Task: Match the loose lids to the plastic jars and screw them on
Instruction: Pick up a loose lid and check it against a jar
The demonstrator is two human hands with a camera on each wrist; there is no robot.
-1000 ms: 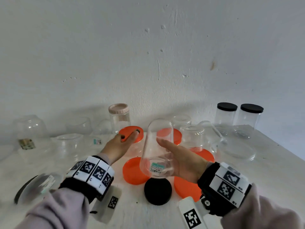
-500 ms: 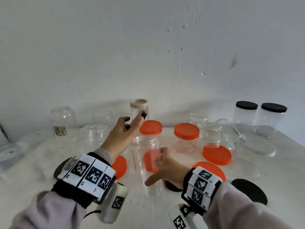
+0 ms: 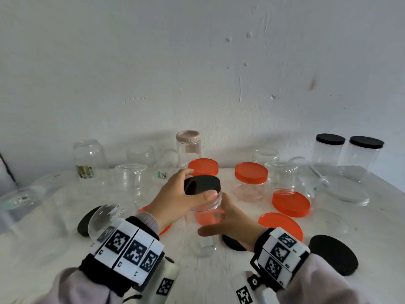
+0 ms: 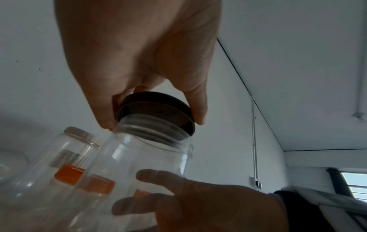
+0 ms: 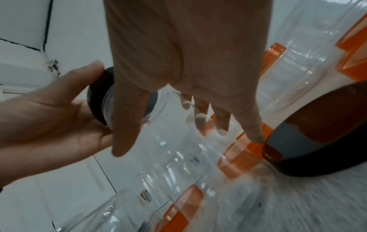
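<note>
Head view shows the left hand (image 3: 175, 198) gripping a black lid (image 3: 202, 184), set crooked on the mouth of a clear jar (image 3: 208, 212) that the right hand (image 3: 232, 224) clasps at mid-table. Next, I'd judge, it needs levelling onto the threads, then twisting.

The lid (image 3: 202, 184) between the fingers (image 3: 210, 195) is matt black plastic. Under it the jar (image 3: 208, 210) is clear, glossy plastic with a ridged neck. Orange lids (image 3: 291, 204) beyond the fingertips shine, smooth and translucent. The table (image 3: 219, 277) looks white and rough-grained.
</note>
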